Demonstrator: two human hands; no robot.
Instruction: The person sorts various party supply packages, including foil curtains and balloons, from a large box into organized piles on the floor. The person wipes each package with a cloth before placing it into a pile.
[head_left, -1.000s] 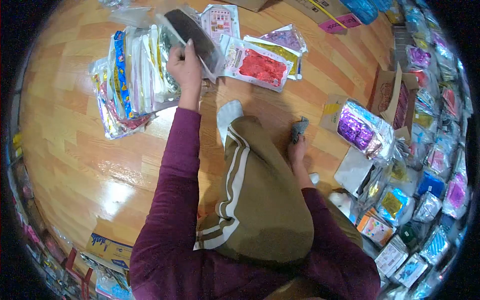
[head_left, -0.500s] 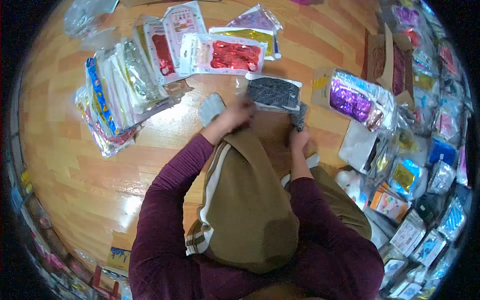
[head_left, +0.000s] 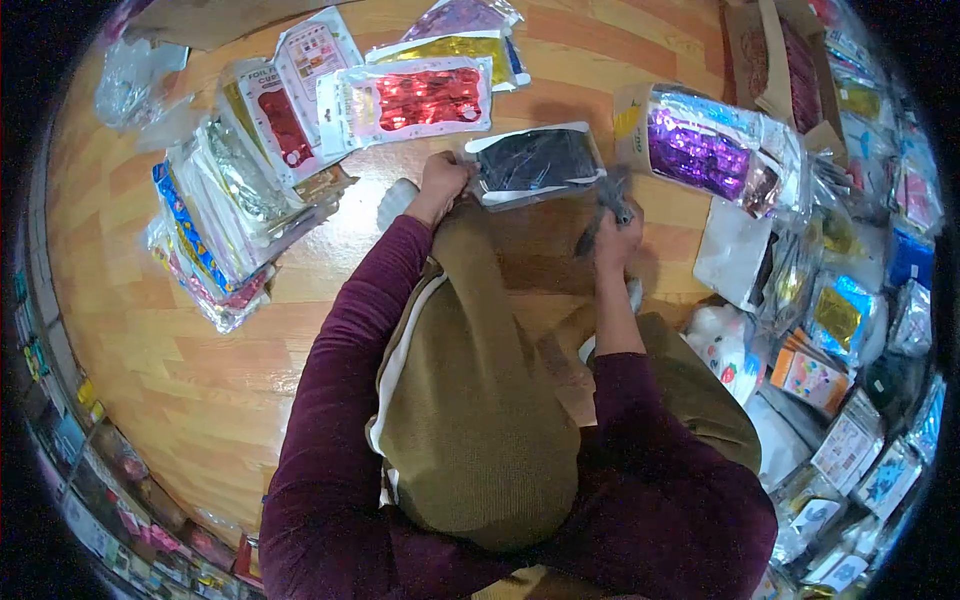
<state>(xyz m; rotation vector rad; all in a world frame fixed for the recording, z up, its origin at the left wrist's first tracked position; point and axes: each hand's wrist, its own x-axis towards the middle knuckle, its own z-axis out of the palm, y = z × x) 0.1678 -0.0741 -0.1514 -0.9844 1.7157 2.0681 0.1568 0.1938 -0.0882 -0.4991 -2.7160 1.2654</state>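
In front of my knees on the wooden floor lies a flat black-filled packet with white card edges and a clear plastic wrapper. My left hand is at its left end, fingers pinched on the clear wrapper's edge. My right hand is closed around a dark grey crumpled strip, just off the packet's lower right corner. The strip is blurred, so its exact kind does not show.
Red foil curtain packets lie behind the black one. A pile of silvery packets is to the left. Purple foil packets and an open cardboard box stand right, beside rows of bagged goods.
My left hand has moved up and left to the packet's left end. My right hand has risen a little, still with the dark strip. The view has shifted slightly.
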